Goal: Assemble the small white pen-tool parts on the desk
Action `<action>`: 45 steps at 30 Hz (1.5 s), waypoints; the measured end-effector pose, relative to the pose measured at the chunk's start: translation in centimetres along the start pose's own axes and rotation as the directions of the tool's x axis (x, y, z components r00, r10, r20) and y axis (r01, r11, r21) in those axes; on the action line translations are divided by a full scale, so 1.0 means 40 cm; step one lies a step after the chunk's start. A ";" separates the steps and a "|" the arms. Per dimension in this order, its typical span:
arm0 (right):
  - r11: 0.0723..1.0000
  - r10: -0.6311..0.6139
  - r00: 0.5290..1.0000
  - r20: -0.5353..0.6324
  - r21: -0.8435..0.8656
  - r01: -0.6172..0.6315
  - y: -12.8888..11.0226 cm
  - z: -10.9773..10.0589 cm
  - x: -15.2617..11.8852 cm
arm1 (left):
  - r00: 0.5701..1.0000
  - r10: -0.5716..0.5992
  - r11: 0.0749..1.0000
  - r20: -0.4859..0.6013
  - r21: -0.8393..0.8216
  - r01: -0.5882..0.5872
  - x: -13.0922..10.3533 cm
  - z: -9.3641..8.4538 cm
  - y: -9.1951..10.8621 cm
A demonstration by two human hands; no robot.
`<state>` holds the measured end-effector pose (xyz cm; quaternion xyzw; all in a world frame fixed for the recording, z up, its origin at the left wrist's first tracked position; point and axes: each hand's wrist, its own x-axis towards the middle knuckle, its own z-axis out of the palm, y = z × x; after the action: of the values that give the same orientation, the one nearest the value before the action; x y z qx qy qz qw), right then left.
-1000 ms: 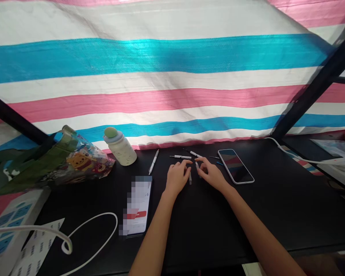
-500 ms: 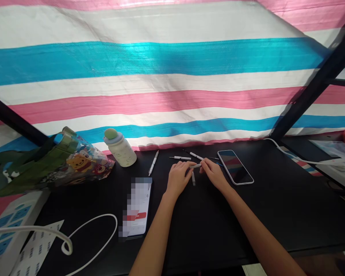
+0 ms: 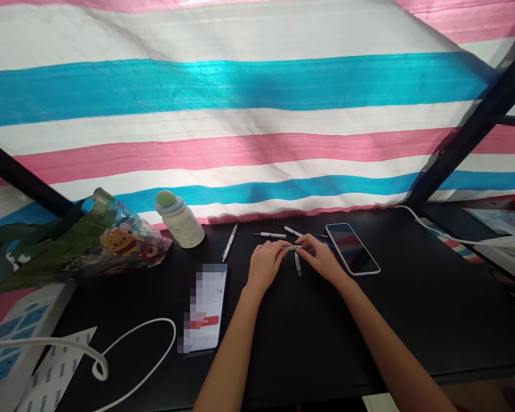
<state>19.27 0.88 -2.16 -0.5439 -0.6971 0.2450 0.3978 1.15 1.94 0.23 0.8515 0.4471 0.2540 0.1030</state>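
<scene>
My left hand (image 3: 265, 264) is closed on one end of a pale pen part (image 3: 290, 248) above the black desk. The fingers of my right hand (image 3: 320, 257) pinch its other end, so it lies crosswise between both hands. Just below it a short grey-white pen piece (image 3: 298, 265) rests on the desk. Behind my hands are a white pen (image 3: 272, 235) and another white pen part (image 3: 292, 231). Thin dark and blue pieces lie partly hidden beyond my right hand. A white pen (image 3: 229, 242) lies apart on the left.
A lit phone (image 3: 208, 309) lies left of my forearm, a dark-screened phone (image 3: 352, 249) to the right. At the back left stand a bottle (image 3: 181, 222) and a patterned bag (image 3: 124, 246). Power strips (image 3: 15, 332) and white cables (image 3: 171, 337) flank the desk (image 3: 309, 343).
The short piece below my hands has shifted right and changed its tilt. My right fingers have moved slightly left along the held part.
</scene>
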 end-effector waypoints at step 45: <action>0.984 -0.066 0.997 0.048 -0.164 0.073 0.011 -0.020 0.003 | 0.995 -0.039 0.999 0.087 0.000 0.039 0.001 -0.009 -0.008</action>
<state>20.17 1.03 -2.01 -0.5450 -0.7419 0.1837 0.3447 0.76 2.15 0.41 0.8527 0.4586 0.2149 0.1279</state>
